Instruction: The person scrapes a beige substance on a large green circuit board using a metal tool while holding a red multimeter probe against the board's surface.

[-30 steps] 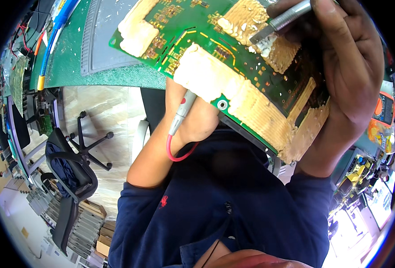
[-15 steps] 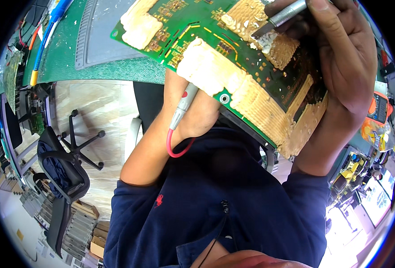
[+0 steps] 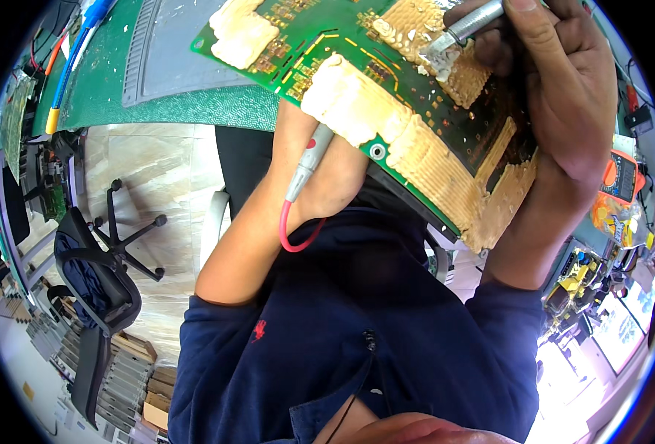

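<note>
A green circuit board [image 3: 416, 103] is held up at a tilt over the table's near edge and my lap. Thick beige coating [image 3: 431, 170] covers several patches of it. From below, my left hand [image 3: 336, 181] bears the board; its fingers are hidden behind it. A grey probe-like handle [image 3: 310, 164] with a red cable lies against that hand, its upper end out of sight. My right hand [image 3: 564, 85] is closed around a craft knife [image 3: 477, 21] with a silver handle. The blade touches a beige patch near the far edge, where pale crumbs [image 3: 440, 68] lie.
A green mat [image 3: 91, 92] and a grey tray-like pad [image 3: 172, 59] are on the table beyond the board. Blue cables [image 3: 72, 66] hang at the left. An orange multimeter [image 3: 623, 177] stands at the right. A black office chair [image 3: 102, 281] is on the floor at left.
The knife blade has shifted slightly and turned its bright face up at the coating. The board sits slightly higher and further right in view, the whole view having shifted a little.
</note>
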`<state>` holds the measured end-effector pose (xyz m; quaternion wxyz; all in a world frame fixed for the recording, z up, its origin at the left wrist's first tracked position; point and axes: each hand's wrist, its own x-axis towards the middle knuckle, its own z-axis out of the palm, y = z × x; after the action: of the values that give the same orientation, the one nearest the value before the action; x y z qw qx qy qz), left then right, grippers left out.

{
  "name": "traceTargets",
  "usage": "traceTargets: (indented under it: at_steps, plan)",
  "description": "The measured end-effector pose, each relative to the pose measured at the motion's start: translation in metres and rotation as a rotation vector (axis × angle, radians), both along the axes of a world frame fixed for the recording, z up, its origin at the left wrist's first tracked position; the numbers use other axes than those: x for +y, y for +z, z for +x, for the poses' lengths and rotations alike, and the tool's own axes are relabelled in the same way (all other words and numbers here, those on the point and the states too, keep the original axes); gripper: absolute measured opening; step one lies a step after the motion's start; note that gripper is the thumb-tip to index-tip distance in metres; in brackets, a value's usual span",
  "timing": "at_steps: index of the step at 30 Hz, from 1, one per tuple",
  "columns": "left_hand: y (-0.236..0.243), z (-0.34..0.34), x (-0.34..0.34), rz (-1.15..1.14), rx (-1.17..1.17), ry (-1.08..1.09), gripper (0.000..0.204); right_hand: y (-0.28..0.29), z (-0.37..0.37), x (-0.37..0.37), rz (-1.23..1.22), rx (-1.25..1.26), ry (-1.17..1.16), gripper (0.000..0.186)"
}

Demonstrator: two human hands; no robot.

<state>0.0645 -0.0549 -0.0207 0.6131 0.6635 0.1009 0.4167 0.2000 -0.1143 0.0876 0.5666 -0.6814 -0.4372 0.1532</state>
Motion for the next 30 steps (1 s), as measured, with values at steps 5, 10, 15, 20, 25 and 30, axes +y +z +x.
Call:
traceTargets:
  at_steps: [5, 10, 15, 20, 25, 30]
  plan:
    - [0.001, -0.001, 0.001, -0.026, -0.003, -0.038, 0.017, -0.003, 0.007, -0.005, 0.000, -0.011, 0.028, 0.024]
    - [0.003, -0.003, 0.000, -0.028, -0.001, -0.015, 0.017, -0.014, 0.006, 0.001, 0.146, 0.066, 0.096, 0.021]
    - [0.004, 0.001, 0.002, -0.030, -0.008, -0.054, 0.017, -0.013, 0.028, -0.008, 0.198, 0.150, 0.348, 0.019]
    - [-0.005, 0.003, 0.000, 0.040, -0.059, 0.022, 0.017, -0.021, 0.039, -0.002, 0.235, 0.090, 0.497, 0.018]
    - [0.003, 0.000, 0.000, 0.025, -0.002, -0.007, 0.017, -0.018, 0.034, -0.005, 0.195, 0.045, 0.394, 0.019]
    - [0.006, -0.004, 0.000, -0.075, 0.061, -0.049, 0.017, -0.008, 0.025, -0.007, 0.066, 0.061, 0.273, 0.021]
